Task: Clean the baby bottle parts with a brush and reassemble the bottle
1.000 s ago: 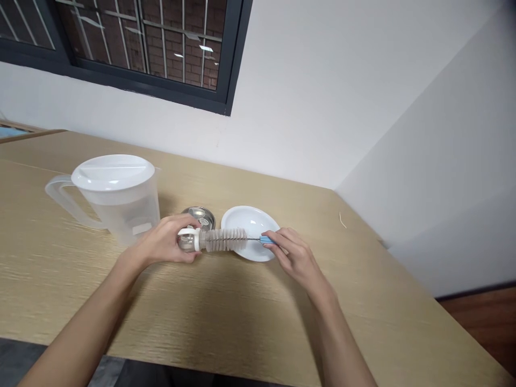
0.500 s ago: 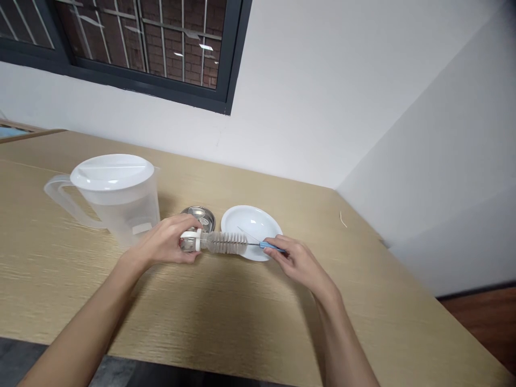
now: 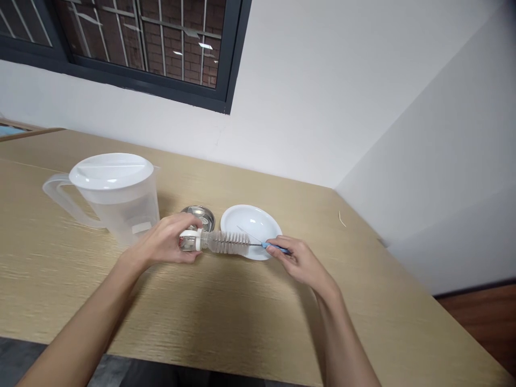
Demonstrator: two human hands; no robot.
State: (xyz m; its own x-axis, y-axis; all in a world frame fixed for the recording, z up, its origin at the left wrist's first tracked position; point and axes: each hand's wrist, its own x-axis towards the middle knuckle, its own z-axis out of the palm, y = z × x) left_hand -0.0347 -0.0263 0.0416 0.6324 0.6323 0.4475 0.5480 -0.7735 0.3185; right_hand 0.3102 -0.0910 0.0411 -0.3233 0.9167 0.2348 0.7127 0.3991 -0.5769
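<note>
Above the table [image 3: 161,322], right fingers [image 3: 282,256] pinch the brush handle [image 3: 265,244].

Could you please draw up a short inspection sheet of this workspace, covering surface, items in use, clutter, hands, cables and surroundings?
Surface: wooden table with visible grain.
Items in use: clear bottle with a white collar; blue-handled brush, its far end at the bottle's neck, depth inside unclear.
Clutter: lidded jug at left; metal dish, partly hidden; white bowl behind the brush; thin strand at right.
Hands: left hand grips the bottle; right hand grips the brush handle.
Cables: nothing seen.
Surroundings: barred window, white wall.
</note>
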